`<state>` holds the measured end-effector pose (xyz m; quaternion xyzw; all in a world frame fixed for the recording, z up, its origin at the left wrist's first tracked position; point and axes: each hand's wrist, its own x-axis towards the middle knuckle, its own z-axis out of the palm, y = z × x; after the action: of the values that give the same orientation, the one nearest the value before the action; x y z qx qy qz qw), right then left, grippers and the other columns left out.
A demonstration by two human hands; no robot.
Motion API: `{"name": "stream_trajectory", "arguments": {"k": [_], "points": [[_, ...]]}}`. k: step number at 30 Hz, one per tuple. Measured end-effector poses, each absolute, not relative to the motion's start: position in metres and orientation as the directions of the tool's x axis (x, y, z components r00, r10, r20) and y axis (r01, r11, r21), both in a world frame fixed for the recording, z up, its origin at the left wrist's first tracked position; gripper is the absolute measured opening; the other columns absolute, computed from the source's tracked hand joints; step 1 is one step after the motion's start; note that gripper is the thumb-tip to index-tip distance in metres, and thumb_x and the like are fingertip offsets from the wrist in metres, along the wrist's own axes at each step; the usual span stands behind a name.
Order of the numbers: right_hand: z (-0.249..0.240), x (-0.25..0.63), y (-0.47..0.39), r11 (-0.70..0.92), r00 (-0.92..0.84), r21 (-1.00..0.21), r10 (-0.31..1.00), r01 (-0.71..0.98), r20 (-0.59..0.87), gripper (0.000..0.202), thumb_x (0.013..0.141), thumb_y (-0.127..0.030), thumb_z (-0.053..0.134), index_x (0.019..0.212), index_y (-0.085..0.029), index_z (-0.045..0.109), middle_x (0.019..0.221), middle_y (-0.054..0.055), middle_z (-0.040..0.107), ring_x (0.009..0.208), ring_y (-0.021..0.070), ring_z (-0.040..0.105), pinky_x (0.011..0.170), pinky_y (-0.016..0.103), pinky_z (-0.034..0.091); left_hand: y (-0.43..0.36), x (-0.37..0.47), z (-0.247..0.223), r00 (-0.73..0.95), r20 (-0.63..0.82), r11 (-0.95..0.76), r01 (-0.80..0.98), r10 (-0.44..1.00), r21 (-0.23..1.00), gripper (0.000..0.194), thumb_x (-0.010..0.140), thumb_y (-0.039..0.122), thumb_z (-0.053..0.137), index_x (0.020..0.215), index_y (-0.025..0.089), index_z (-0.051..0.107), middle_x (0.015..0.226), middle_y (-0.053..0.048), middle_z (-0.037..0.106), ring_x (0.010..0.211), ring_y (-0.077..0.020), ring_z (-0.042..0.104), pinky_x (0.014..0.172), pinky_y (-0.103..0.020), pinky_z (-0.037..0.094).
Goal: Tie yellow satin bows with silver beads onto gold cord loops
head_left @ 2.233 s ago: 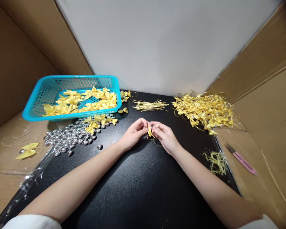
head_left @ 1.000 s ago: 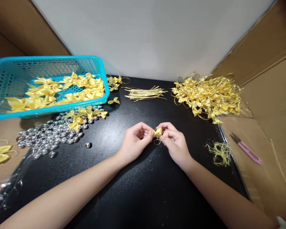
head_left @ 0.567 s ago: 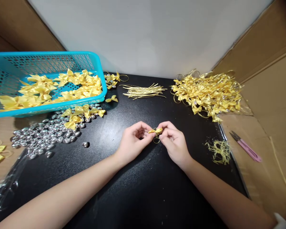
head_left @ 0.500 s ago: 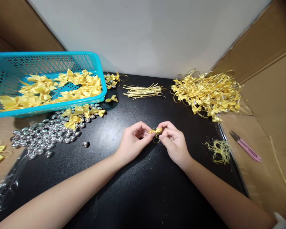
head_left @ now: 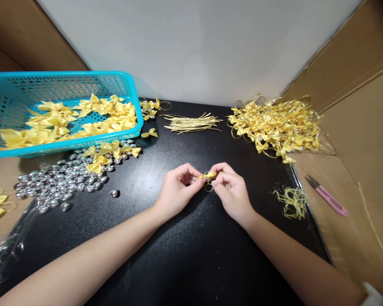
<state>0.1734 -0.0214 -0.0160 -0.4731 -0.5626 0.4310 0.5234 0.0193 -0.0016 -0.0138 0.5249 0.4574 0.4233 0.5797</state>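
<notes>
A small yellow ribbon bow (head_left: 208,175) is held just above the black table between my two hands. A thin gold cord loop (head_left: 208,187) hangs below it. My left hand (head_left: 181,185) pinches the bow's left side between thumb and fingers. My right hand (head_left: 231,189) is closed at the right side, its thumb and fingertips on the bow and cord; the exact grip is partly hidden. Beyond the hands lies a bundle of cut gold cords (head_left: 193,123). One silver bead (head_left: 114,193) sits apart, left of my left hand.
A turquoise basket (head_left: 64,146) of yellow bows stands at the back left, with silver beads (head_left: 55,182) spread before it. Finished-looking bows with loops (head_left: 274,125) are heaped at the back right. Cord scraps (head_left: 292,202) and pink-handled snips (head_left: 328,197) lie at the right.
Both hands remain at the bow, with only a slight shift of the right fingers around the cord. The whole view has moved a little.
</notes>
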Motion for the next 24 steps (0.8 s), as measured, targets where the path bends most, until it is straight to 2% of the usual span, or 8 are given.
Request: {"name": "stream_trajectory", "arguments": {"k": [14,24], "points": [[-0.0164,0.1687,-0.0259,0.261,0.020,-0.934,0.962,0.244,0.274,0.026,0.078,-0.011,0.056,0.056,-0.019,0.045,0.086,0.004,0.057,0.079,0.0150,0.058,0.072,0.030,0.047,-0.0016,0.0190,-0.0138,0.205,-0.074,0.082,-0.031,0.976,0.996,0.017,0.073,0.023,0.075,0.069,0.015,0.061,0.069,-0.001,0.068,0.063,-0.0105,0.061,0.060,-0.021,0.048],[-0.0178,0.1662,-0.0284,0.309,0.027,-0.895,0.942,0.320,0.335,0.025,0.081,-0.011,0.054,0.059,-0.020,0.046,0.088,0.005,0.059,0.082,0.0170,0.060,0.072,0.032,0.050,-0.0012,0.0201,-0.0099,0.196,-0.123,0.128,-0.015,0.973,0.992,0.020,0.074,0.026,0.075,0.069,0.015,0.058,0.067,-0.001,0.067,0.059,-0.0106,0.059,0.057,-0.023,0.045]]}}
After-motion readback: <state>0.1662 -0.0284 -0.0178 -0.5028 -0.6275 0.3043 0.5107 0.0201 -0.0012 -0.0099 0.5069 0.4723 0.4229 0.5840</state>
